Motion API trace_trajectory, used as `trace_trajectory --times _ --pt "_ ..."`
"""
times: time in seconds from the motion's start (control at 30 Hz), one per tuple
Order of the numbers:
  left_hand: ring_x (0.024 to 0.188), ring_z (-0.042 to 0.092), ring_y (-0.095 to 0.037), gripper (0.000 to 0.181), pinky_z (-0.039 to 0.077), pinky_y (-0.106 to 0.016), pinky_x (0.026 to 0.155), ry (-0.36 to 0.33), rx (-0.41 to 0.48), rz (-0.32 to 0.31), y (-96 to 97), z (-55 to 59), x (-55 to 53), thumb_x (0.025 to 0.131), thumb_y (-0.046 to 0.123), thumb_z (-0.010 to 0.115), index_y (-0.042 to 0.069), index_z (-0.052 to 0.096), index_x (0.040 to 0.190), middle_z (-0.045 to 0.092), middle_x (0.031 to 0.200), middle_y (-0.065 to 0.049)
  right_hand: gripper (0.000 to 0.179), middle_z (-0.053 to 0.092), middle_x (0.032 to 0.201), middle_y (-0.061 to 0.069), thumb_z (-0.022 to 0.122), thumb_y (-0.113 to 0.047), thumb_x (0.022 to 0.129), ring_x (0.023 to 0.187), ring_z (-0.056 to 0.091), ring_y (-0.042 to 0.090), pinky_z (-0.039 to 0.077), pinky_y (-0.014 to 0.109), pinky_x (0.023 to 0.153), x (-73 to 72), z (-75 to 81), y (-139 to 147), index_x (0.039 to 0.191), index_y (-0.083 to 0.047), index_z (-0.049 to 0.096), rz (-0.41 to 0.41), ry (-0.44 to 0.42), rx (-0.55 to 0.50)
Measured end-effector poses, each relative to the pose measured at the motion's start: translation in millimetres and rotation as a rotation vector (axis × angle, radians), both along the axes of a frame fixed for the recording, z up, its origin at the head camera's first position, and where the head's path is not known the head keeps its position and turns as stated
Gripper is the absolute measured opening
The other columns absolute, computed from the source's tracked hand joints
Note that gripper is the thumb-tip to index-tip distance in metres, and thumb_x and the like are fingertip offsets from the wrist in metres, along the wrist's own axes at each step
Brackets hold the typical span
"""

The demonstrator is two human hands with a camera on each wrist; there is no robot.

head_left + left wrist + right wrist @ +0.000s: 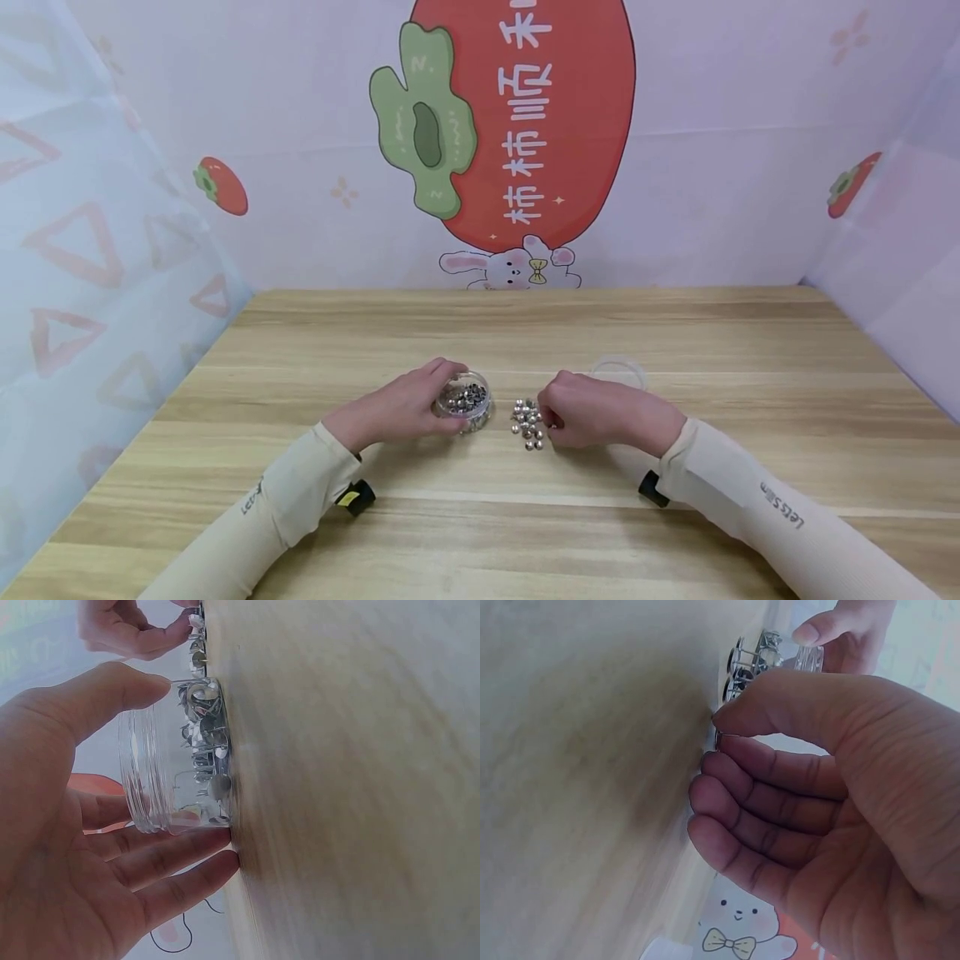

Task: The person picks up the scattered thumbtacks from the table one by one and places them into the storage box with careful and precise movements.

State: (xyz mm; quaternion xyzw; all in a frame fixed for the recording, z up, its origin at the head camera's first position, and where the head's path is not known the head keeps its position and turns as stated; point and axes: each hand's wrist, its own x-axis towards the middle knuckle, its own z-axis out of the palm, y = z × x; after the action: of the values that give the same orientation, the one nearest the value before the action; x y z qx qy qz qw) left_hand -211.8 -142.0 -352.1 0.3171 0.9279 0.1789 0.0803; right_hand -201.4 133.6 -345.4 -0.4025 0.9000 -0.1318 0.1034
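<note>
Currently left hand point(408, 406) grips a clear round plastic jar point(142, 772) of silver metal tacks point(467, 398) upright on the light wood desk point(480, 525), likely steadying it; right hand point(603, 412), beside loose round-headed silver tacks point(528, 418), seemingly pinches one, partly hidden.

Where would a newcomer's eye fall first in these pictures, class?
Probably on the big red cartoon fruit on the backdrop behind the table. Next, likely, comes the pile of shiny metal tacks near the table's middle, with the right hand at its right edge. Left of the pile, the left hand grips a clear jar holding more tacks.
</note>
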Motion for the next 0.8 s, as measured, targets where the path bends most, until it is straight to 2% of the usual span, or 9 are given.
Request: trace_trajectory --times 0.27,0.47,0.6,0.8 --pt "0.119 0.058 -0.029 0.071 0.048 -0.045 0.102 -0.004 0.007 0.002 -1.0 -2.2 0.0 0.085 0.041 0.070 0.007 0.042 0.140 0.053 0.132 -0.011 0.013 0.052 0.060 -0.009 0.064 -0.005 0.081 0.052 0.043 0.000 0.038 0.015 0.047 0.7 -1.1 -2 0.072 -0.014 0.061 0.002 0.039 -0.004" --pt "0.118 0.058 -0.029 0.072 0.048 -0.045 0.102 0.000 0.012 -0.002 -4.6 -1.5 0.8 0.084 0.040 0.071 0.006 0.042 0.140 0.054 0.132 -0.012 0.016 0.049 0.062 -0.010 0.063 -0.004 0.080 0.055 0.038 -0.001 0.034 0.014 0.049 -0.5 1.8 -5 0.071 -0.015 0.066 0.074 0.101 -0.050" --pt "0.117 0.058 -0.029 0.073 0.049 -0.045 0.102 -0.007 0.012 -0.012 -5.3 -0.6 1.1 0.085 0.041 0.071 0.007 0.040 0.142 0.053 0.132 -0.011 0.017 0.048 0.064 -0.009 0.062 -0.004 0.080 0.059 0.039 0.002 0.035 0.015 0.051 -1.2 11.7 -6 0.069 -0.016 0.066 0.064 0.143 -0.076" --pt "0.115 0.059 -0.025 0.072 0.049 -0.042 0.100 -0.029 0.016 -0.005 -5.5 -1.0 0.5 0.085 0.040 0.072 0.008 0.041 0.141 0.054 0.130 -0.009 0.011 0.055 0.072 -0.006 0.066 -0.004 0.082 0.064 0.047 0.005 0.044 0.017 0.054 -6.7 33.3 -22 0.077 -0.013 0.070 0.034 0.154 -0.116"
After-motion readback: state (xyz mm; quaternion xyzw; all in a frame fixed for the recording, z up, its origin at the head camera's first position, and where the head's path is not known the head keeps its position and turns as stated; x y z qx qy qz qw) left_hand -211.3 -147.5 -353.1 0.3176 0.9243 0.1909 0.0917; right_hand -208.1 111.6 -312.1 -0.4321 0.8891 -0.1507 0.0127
